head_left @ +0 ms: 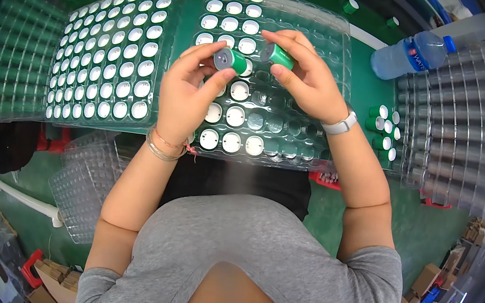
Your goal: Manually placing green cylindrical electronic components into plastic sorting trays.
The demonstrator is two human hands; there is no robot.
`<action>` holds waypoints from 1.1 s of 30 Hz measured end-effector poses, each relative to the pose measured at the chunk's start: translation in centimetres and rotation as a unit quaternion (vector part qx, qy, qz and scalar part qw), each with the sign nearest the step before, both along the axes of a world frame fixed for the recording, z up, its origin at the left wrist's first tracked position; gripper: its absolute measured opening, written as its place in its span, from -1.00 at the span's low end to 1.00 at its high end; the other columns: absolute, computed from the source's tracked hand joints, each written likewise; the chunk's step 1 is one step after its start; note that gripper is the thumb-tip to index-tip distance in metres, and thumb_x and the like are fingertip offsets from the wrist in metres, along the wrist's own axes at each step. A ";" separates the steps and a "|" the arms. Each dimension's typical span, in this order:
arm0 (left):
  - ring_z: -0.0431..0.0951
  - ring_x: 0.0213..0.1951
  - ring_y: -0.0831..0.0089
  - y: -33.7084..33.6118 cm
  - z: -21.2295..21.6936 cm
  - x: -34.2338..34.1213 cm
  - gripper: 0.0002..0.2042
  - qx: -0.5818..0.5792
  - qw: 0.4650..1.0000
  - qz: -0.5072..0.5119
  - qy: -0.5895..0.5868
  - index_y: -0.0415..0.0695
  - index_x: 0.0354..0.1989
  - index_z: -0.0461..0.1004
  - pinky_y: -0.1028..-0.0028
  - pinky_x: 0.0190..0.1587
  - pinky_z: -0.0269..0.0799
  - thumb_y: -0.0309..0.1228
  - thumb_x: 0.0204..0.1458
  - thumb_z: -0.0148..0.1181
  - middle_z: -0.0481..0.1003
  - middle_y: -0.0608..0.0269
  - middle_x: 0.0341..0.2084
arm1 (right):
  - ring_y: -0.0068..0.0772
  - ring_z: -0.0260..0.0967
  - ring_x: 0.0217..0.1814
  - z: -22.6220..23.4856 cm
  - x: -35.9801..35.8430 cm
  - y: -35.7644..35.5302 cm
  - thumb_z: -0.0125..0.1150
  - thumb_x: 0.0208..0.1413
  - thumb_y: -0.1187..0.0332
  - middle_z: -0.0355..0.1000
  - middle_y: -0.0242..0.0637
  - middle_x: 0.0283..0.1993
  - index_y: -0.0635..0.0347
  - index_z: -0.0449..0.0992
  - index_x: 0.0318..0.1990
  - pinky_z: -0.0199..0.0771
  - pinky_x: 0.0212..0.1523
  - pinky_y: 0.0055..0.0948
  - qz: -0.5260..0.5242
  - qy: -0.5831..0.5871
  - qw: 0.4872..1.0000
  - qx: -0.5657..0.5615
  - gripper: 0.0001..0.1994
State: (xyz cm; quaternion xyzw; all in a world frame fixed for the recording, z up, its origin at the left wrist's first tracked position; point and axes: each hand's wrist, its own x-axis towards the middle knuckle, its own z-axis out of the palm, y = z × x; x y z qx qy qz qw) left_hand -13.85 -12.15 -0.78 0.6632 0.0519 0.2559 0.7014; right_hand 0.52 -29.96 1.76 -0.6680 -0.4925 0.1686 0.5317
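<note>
Nearest, at 6 o'clock: grey shirt (254, 256), both forearms rising from it. At 8 o'clock, low beside the left elbow, an empty clear tray (84, 186) tilted off the desk (359, 87) edge.

Above that, at centre: left hand (186, 93), bangles (161, 147) on the wrist, fingers closed around a green cylinder (231, 60), grey end cap turned toward the camera. Right hand (309, 78), white watch (340, 126) on the wrist, pinching a second cylinder (278, 55) between thumb and fingertips. Both cylinders held up just apart from each other, over the middle tray (328, 47), not seated in any pocket.

Under the hands: that clear tray partly filled, white-topped cylinders standing in its left columns and along its far rows, right-hand pockets bare.

At 9 to 10 o'clock: a full tray (109, 53) of white-topped cylinders, just beside the middle one. Farther left, at the rim: a stack of trays (12, 56) seen side-on, green showing through.

At 3 o'clock: a small cluster of loose cylinders (383, 129) standing on the green desk, beside a tall stack of empty trays (458, 123).

At 1 to 2 o'clock: a water bottle (409, 54) with a blue cap, lying on its side.

Farthest, along 12 o'clock: a few stray cylinders (350, 1) scattered on the desk.
</note>
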 end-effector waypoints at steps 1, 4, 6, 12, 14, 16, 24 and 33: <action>0.49 -0.04 0.46 0.0 0.1 -0.1 -0.60 -0.001 1.000 0.001 0.000 -0.31 0.08 0.45 0.52 0.00 0.48 -0.65 0.02 0.29 0.46 0.17 -0.07 | -0.44 0.31 0.06 -0.1 0.0 -0.1 0.20 0.13 0.53 0.26 -0.28 0.14 0.29 0.40 0.19 0.34 0.06 -0.51 0.001 0.000 1.000 -0.001 -0.57; 0.51 -0.07 0.46 -0.2 0.2 0.5 -0.60 -0.089 0.996 -0.002 0.007 -0.37 0.10 0.39 0.55 -0.01 0.47 -0.66 0.05 0.26 0.47 0.14 -0.09 | -0.47 0.32 -0.07 0.0 0.2 -0.8 0.37 0.01 0.42 0.34 -0.31 -0.01 0.26 0.50 -0.02 0.36 -0.15 -0.51 0.049 0.039 0.997 -0.035 -0.64; 0.52 -0.03 0.45 -0.1 0.4 0.4 -0.60 -0.107 0.994 0.008 0.000 -0.37 0.10 0.37 0.56 -0.02 0.48 -0.69 0.05 0.23 0.47 0.12 -0.08 | -0.45 0.33 -0.11 1.3 -0.2 -0.7 0.39 -0.03 0.41 0.36 -0.32 -0.08 0.25 0.50 -0.09 0.36 -0.20 -0.50 0.097 -0.033 0.993 -0.058 -0.67; 0.52 0.02 0.39 0.2 0.1 0.0 -0.59 -0.102 0.994 -0.022 0.014 -0.36 0.11 0.35 0.52 0.00 0.50 -0.73 0.05 0.18 0.48 0.08 -0.07 | -0.35 0.33 -0.25 0.4 -2.5 -0.7 0.48 -0.12 0.32 0.33 -0.28 -0.24 0.22 0.47 -0.22 0.38 -0.31 -0.42 0.176 -0.160 0.962 -0.135 -0.65; 0.53 0.02 0.37 0.2 0.3 0.0 -0.59 -0.104 0.994 -0.030 0.020 -0.35 0.11 0.34 0.51 0.01 0.51 -0.74 0.04 0.17 0.48 0.09 -0.07 | -0.38 0.35 -0.30 1.3 -2.8 -0.5 0.53 -0.16 0.24 0.32 -0.28 -0.23 0.22 0.43 -0.21 0.39 -0.33 -0.43 0.179 -0.157 0.960 -0.147 -0.57; 0.53 0.01 0.35 0.1 0.3 -0.1 -0.59 -0.126 0.990 -0.065 0.017 -0.35 0.08 0.35 0.49 0.04 0.50 -0.75 0.01 0.18 0.46 0.09 -0.05 | -0.41 0.36 -0.33 1.5 -2.6 -0.2 0.55 -0.17 0.24 0.32 -0.29 -0.22 0.22 0.40 -0.18 0.39 -0.34 -0.46 0.113 -0.148 0.973 -0.135 -0.52; 0.49 0.10 0.28 -0.4 0.3 -0.1 -0.55 -0.061 0.986 -0.146 0.051 -0.33 0.08 0.35 0.34 0.19 0.45 -0.74 -0.05 0.24 0.39 0.12 0.02 | -0.63 0.39 -0.27 0.1 -1.9 0.4 0.46 -0.03 0.48 0.37 -0.33 -0.09 0.19 0.34 -0.11 0.41 -0.31 -0.59 -0.002 0.081 0.996 -0.033 -0.61; 0.38 0.21 0.33 -0.7 -0.1 0.2 -0.61 -0.029 0.995 -0.086 0.036 -0.30 0.11 0.36 0.28 0.34 0.23 -0.60 0.08 0.21 0.42 0.11 0.07 | -0.20 0.39 -0.28 0.0 -1.3 -0.3 0.46 -0.11 0.20 0.38 -0.25 -0.29 0.19 0.44 -0.19 0.43 -0.27 -0.30 0.006 -0.243 0.953 -0.179 -0.60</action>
